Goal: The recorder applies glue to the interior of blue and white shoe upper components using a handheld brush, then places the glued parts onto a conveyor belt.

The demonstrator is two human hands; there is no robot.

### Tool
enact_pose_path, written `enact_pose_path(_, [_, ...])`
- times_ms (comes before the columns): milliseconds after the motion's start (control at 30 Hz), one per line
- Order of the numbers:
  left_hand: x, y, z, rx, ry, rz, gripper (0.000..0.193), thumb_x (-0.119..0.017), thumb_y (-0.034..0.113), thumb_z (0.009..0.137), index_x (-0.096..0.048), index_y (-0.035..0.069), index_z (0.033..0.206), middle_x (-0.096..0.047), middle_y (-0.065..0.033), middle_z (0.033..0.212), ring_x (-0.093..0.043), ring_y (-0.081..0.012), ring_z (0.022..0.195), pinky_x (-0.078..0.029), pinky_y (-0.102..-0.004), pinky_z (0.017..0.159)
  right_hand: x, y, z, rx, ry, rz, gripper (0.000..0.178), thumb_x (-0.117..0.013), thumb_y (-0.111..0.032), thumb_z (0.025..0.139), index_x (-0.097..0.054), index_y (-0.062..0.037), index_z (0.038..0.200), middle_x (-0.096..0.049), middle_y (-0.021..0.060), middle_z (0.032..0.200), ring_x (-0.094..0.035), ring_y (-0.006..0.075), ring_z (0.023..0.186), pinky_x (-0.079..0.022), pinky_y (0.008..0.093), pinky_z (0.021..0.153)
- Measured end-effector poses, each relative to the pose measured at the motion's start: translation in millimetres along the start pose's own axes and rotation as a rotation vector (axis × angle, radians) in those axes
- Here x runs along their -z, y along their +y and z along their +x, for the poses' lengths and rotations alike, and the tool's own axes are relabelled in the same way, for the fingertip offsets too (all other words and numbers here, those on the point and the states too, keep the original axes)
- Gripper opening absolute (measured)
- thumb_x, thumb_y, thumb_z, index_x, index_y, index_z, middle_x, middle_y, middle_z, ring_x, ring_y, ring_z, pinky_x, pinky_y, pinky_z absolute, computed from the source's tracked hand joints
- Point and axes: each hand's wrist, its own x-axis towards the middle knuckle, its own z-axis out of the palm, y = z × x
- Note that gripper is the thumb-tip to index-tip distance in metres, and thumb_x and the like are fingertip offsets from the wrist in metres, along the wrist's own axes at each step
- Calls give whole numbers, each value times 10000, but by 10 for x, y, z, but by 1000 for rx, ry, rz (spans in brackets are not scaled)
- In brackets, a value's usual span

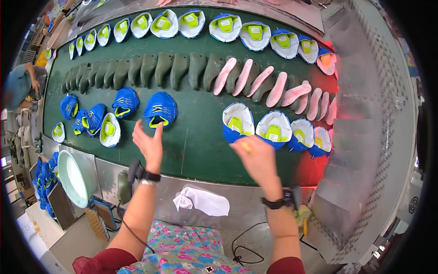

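Observation:
On the green belt, my left hand (149,145) is open, with thumb and fingers spread. Its thumb tip comes close to the lower edge of a blue shoe upper (162,106); whether they touch I cannot tell. My right hand (256,157) is closed around a small yellow thing (246,146), mostly hidden by the fingers. Just beyond that hand lies a blue shoe upper with white lining (238,118), its inside facing up. To its right, a second upper (274,127) lies the same way, followed by smaller ones.
Dark green shoe lasts (165,68) line the belt's middle, with pink insoles (275,89) on the right ones. More uppers (191,23) run along the far side. A white cloth (203,201) lies on the near metal edge. A pale green basin (75,178) stands left. A co-worker's arm (33,80) shows far left.

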Motion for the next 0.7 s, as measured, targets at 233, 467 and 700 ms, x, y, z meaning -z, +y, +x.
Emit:
enact_pose_path(233, [229,-63,603,-347,71,618,679,-799,337,745,-500,150,1325,-534,-201,1246,-552,-359,1115,-471,-467,929,-1734,-58,459,-210,-86,61,305,-661,-299,892,-661,-11,993,-640,183,914,-632,350,810,-500,378,739])
enact_pose_path(467, [1229,577,-567,567,-590,-1064,472,-525,225,984,-385,108,1420,-599,-82,1160,-588,-173,1080,-535,-378,880,-1459,-1392,91,31,-152,399,355,-835,-142,711,-661,4,984,-657,108,1053,-624,246,942,-491,336,857])
enact_pose_path(700, [3241,338,-1355,-291,-392,-307,785,-528,-130,810,-271,96,1517,-441,-137,1462,-438,-263,1333,-349,-361,1100,-1532,-3113,-444,413,-886,465,272,-769,-129,788,-651,-21,1008,-662,132,971,-647,272,871,-506,365,778])
